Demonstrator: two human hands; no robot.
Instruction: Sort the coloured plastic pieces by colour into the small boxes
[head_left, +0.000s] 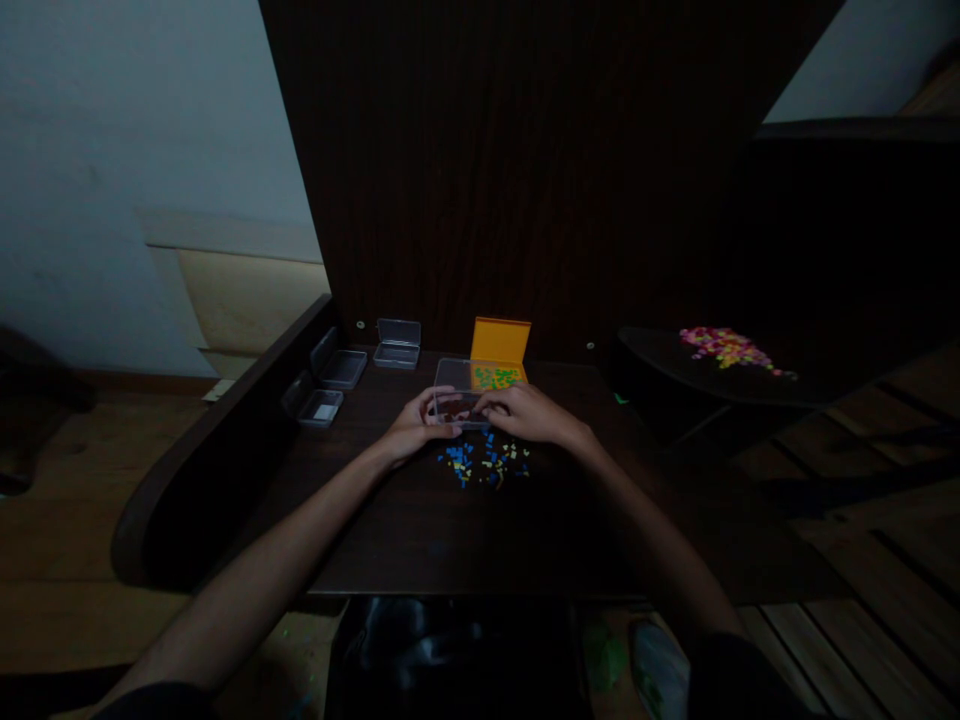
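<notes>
Both of my hands grip one clear plastic box (454, 388) at the middle of a dark wooden table (420, 530). My left hand (415, 425) wraps its fingers round the box's left front corner. My right hand (525, 412) closes over its right front edge. The box's lid stands open behind my fingers. Just in front of my hands lies a scatter of small blue and yellow pieces (484, 463). Behind the clear box sits an open orange box (498, 358) with green pieces inside.
Three more clear boxes stand open at the back left: one (398, 343) by the dark back panel, two (340, 364) (318, 404) along the curved left rail. A dark round side table (675, 375) at the right carries a pile of pink and yellow pieces (726, 347).
</notes>
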